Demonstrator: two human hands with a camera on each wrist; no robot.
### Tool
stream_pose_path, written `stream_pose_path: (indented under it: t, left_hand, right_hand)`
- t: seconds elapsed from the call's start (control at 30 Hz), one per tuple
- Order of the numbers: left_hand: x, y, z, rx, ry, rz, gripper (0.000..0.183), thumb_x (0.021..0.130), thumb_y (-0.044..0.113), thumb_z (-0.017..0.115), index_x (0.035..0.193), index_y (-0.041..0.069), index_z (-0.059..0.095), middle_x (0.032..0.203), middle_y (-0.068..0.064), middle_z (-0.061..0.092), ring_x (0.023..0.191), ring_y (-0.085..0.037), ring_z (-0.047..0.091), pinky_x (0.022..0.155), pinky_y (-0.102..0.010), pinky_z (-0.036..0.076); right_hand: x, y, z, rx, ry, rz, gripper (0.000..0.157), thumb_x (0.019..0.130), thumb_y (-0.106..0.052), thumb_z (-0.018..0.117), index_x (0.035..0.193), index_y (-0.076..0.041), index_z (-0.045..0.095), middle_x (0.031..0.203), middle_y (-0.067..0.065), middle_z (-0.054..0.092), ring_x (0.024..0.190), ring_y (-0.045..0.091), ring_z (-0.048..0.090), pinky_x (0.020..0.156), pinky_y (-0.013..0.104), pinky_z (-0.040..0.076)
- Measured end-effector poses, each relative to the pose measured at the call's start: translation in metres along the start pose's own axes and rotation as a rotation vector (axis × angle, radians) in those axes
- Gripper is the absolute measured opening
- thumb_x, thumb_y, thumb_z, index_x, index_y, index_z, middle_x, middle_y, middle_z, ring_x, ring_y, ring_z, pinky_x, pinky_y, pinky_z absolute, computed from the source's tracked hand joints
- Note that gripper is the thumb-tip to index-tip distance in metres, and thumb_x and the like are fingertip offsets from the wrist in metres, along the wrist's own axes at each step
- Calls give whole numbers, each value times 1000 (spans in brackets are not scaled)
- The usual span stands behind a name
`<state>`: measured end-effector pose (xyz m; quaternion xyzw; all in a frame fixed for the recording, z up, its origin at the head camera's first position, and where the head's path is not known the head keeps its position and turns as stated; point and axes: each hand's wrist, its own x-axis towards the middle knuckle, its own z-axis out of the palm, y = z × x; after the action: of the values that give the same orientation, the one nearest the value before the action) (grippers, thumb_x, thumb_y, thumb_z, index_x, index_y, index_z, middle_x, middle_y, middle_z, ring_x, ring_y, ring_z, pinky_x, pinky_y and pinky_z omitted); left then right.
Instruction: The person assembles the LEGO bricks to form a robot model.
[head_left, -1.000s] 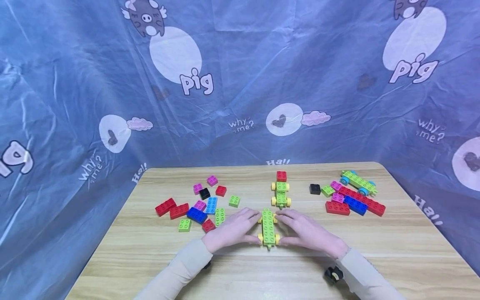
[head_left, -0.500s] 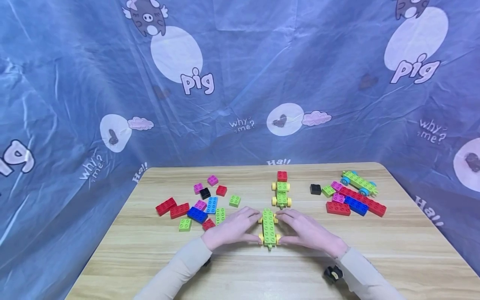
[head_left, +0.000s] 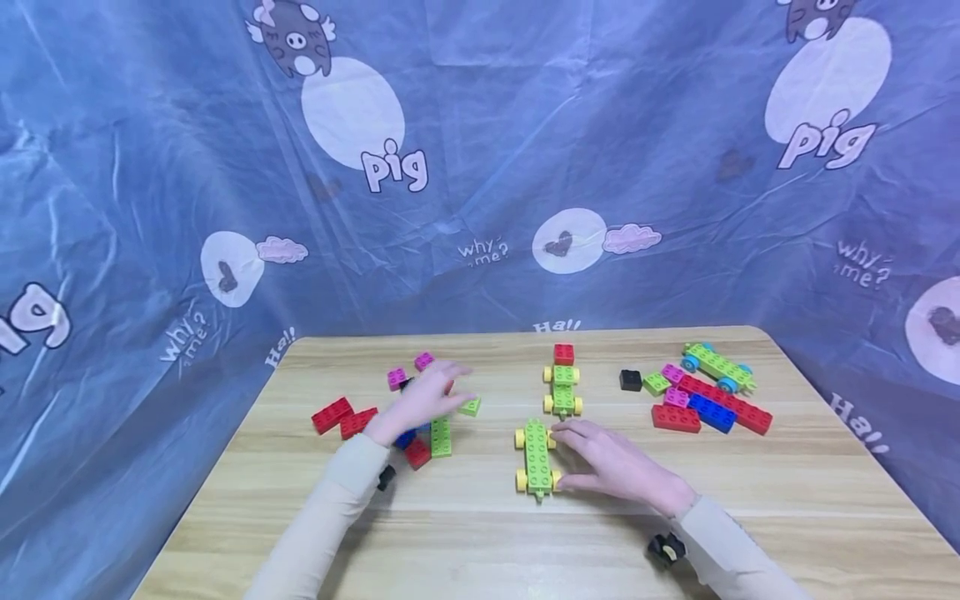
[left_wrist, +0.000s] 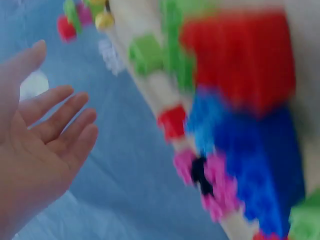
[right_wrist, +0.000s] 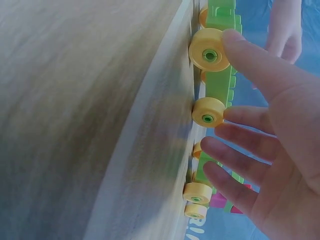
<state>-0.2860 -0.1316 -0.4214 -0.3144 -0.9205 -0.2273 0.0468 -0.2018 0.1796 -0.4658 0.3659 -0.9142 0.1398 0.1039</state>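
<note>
since the earlier frame, the left hand [head_left: 427,400] has left the nearest car and now reaches over the loose bricks on the left, its fingers loosely extended and holding nothing. we see the right hand [head_left: 611,458] stay beside the lime-green studded plastic car base with yellow wheels [head_left: 537,462], fingers relaxed, thumb and fingertips at the wheels without gripping; we judge this light contact keeps it from rolling. that car base sits upright mid-desk [head_left: 480,542], near the person, perhaps so both hands can reach it.

we count four yellow wheels on it, and four more on the second lime-green car [head_left: 562,396] just beyond, with one red square brick [head_left: 564,354] at its far end. one lime-green base with teal wheels [head_left: 717,364] stands far right. beside it we count one black brick [head_left: 631,380], one dark blue oblong brick [head_left: 711,412], one lime-green square brick [head_left: 656,383] and two magenta square bricks [head_left: 676,397]. on the left we count two red oblong bricks [head_left: 332,415]; the hand hides others, so we cannot total them.
</note>
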Motion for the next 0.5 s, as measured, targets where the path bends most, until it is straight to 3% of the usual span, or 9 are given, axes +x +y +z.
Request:
stream_pose_path:
  t: [0.1,0.2,0.37,0.5]
  left_hand:
    - [6,-22,-12,11,81,-76,43,87,27,65,121,1,60,122,-17,62,117,-32,54,100,-45,46]
    - [10,-42,-21,24,113,-152,43,88,26,64,121,-1,59,122,-20,61,116,-35,54,99,-47,46]
    - [16,-64,-26,78,91,-227,45,88,25,64,121,-5,58,120,-24,61,113,-37,56,98,-48,46]
    - [20,-72,-24,113,58,-281,44,88,23,63,122,-6,58,121,-24,61,115,-38,55,99,-48,46]
  right_hand:
    - [0,0,0,3,-6,1,70,74,-57,68,123,-8,58,127,8,59,115,22,58,97,38,50]
    - [-1,-1,0,6,-21,18,71,73,-57,68,124,-9,58,128,7,58,116,21,58,99,37,49]
    - [-1,-2,-1,6,-32,32,72,74,-57,68,126,-8,57,128,7,58,116,21,57,99,38,49]
    - [-1,-2,-1,3,-41,37,73,74,-58,67,127,-8,56,129,7,58,117,22,57,100,38,48]
